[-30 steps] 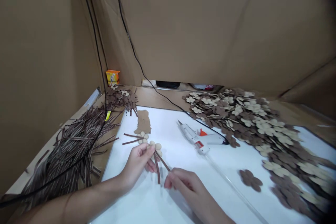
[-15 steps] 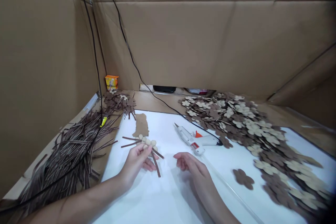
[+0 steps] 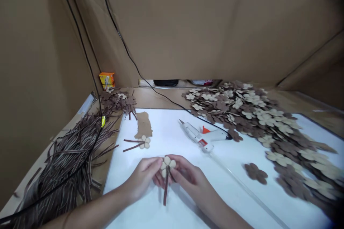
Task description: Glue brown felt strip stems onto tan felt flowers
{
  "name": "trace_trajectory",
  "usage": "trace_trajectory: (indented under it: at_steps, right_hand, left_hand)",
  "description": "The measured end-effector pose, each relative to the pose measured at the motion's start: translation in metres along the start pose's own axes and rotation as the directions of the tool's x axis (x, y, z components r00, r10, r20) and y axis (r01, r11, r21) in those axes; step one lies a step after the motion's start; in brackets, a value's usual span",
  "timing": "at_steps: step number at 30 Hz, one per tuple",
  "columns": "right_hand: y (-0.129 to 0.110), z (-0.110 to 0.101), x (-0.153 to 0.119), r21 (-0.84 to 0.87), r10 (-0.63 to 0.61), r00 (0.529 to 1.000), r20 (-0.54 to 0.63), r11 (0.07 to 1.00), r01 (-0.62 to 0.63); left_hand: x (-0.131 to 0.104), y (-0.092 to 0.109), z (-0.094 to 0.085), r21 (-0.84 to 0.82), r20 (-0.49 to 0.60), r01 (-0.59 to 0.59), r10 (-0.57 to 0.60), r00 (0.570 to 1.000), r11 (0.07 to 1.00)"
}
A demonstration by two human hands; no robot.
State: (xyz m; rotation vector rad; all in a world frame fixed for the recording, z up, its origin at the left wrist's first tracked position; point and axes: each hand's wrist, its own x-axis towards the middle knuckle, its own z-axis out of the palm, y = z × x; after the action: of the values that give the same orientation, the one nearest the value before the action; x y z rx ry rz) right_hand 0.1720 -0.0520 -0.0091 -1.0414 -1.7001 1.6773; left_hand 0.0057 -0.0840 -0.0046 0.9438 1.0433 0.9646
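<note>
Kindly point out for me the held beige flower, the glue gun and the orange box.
Held beige flower [image 3: 167,160]: head view, on its top petal.
Glue gun [image 3: 196,135]: head view, on its white body.
Orange box [image 3: 106,80]: head view, on its front face.

Worktop [image 3: 165,125]: lane open beyond the held flower [image 3: 168,161], between scrap [image 3: 144,125] and gun [image 3: 195,134]
Glue stick [image 3: 242,183]: slants from the gun toward near right, barring a low sweep
Flower pile [image 3: 255,114]: crowds the right, a loose flower [image 3: 255,174] before it
Strips [image 3: 71,157]: heaped along the left side
Cord [image 3: 119,35]: strung from above to the gun
</note>
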Motion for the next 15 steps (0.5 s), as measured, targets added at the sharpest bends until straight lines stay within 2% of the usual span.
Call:
trace_trajectory:
  at_steps: [3, 7, 12, 15]
  right_hand:
    - [0.0021, 0.0017, 0.0007, 0.049, 0.0, 1.0, -0.017, 0.999, 0.001]
    - [0.0049, -0.0035, 0.0023, 0.092, -0.008, 0.995, -0.1, 0.996, 0.017]
    - [0.0035, -0.0055, 0.003, 0.034, -0.038, 0.992, -0.118, 0.999, 0.042]
    - [0.0015, -0.0021, 0.0009, -0.029, -0.039, 0.992, -0.123, 0.999, 0.036]
  left_hand:
    - [-0.0002, -0.0007, 0.0003, 0.043, 0.025, 0.02, -0.021, 0.999, 0.999]
    - [0.0012, -0.001, 0.0003, 0.077, 0.019, 0.024, -0.025, 1.0, 0.997]
    - [0.0028, -0.0032, 0.0016, 0.099, 0.052, -0.003, -0.003, 0.999, 0.995]
    - [0.0036, -0.0055, 0.002, 0.107, 0.035, 0.004, -0.008, 0.999, 0.994]
